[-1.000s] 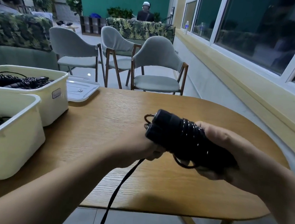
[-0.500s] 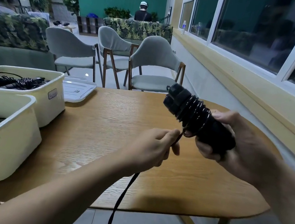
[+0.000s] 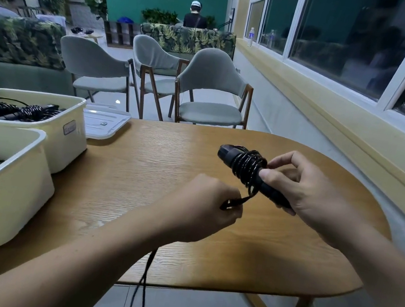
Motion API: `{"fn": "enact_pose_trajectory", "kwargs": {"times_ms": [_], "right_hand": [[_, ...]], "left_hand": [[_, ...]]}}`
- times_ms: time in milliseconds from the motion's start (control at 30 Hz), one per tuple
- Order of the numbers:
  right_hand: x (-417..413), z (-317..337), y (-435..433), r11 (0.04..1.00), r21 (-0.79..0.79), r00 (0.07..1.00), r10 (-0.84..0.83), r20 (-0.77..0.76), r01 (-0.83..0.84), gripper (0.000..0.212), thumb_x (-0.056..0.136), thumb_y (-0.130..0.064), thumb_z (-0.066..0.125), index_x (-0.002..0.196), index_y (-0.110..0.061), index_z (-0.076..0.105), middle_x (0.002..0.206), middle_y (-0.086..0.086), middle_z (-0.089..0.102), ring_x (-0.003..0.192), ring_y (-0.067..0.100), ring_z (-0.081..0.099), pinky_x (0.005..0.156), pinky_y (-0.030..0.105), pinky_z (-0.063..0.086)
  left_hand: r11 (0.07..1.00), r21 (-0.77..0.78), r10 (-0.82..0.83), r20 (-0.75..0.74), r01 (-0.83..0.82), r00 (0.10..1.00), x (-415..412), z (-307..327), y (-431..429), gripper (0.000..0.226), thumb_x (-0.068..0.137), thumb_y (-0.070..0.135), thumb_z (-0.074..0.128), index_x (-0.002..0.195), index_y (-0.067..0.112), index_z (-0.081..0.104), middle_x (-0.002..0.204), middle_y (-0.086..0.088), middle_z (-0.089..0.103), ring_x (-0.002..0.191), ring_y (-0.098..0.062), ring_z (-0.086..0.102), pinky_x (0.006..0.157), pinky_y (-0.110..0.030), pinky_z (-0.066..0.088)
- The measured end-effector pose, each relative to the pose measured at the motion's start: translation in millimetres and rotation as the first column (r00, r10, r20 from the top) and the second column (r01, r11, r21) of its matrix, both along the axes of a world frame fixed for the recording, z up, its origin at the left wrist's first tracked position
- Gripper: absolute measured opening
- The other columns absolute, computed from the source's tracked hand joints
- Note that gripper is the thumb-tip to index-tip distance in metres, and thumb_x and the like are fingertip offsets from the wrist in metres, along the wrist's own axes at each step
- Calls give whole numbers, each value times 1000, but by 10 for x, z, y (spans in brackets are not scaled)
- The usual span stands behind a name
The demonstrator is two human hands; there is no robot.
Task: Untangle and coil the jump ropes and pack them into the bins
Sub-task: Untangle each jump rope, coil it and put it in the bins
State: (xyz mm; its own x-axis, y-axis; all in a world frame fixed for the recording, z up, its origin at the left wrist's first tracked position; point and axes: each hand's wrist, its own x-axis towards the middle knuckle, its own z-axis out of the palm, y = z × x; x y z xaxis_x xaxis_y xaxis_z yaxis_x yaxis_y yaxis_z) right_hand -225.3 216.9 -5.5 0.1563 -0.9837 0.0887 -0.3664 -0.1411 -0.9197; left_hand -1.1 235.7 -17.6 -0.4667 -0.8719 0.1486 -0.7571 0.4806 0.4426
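Note:
My right hand (image 3: 307,191) grips the two black jump rope handles (image 3: 241,164) held together above the wooden table (image 3: 139,169), with several turns of black rope wound round them. My left hand (image 3: 200,206) pinches the loose rope (image 3: 237,202) just below and left of the handles. The rest of that rope hangs past the table's front edge toward the floor (image 3: 142,290). Two cream bins stand at the left: the near bin (image 3: 0,200) and the far bin (image 3: 71,131), each holding black coiled ropes.
A white bin lid (image 3: 106,122) lies on the table behind the far bin. Grey chairs (image 3: 211,93) stand beyond the table, a yellow window sill (image 3: 336,114) runs along the right, and people sit far off in the room.
The handles came down from a raised tilt to lower over the table. My left hand moved right and down along the rope, and another turn lies around the handles.

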Motion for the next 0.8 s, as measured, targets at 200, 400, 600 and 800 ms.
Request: {"fn": "enact_pose_trajectory", "kwargs": {"times_ms": [200,400,600,800], "right_hand": [[58,-29,33,998,-44,978,37,-208,-47,29,89,-47,81,110,-34,65,94,-1,76,80,17,74,68,28,60],[64,-47,29,990,7,931,132,-340,-138,25,88,-58,78,107,-44,68,95,-6,77,87,17,73,81,40,61],[147,-8,110,949,150,894,313,-320,-278,21,94,-56,70,110,-42,72,99,-7,81,88,12,74,81,33,58],[88,84,220,813,250,817,565,-118,-526,16,106,-41,62,116,-35,74,103,12,75,80,20,56,72,39,42]], "left_hand": [[980,-199,-15,-50,4,999,105,56,-26,5,92,27,79,96,28,80,66,21,56,61,5,54,56,-12,33],[971,-218,-122,-91,100,988,241,123,-79,10,86,34,87,94,32,81,76,15,71,68,-5,64,59,-32,52],[975,-167,-188,-251,149,950,318,207,-118,14,79,24,93,86,22,80,77,10,75,70,-10,72,59,-30,58],[985,-4,-153,-470,172,869,435,201,-207,20,73,27,95,81,20,78,66,0,66,62,-13,55,60,-29,39]]}}
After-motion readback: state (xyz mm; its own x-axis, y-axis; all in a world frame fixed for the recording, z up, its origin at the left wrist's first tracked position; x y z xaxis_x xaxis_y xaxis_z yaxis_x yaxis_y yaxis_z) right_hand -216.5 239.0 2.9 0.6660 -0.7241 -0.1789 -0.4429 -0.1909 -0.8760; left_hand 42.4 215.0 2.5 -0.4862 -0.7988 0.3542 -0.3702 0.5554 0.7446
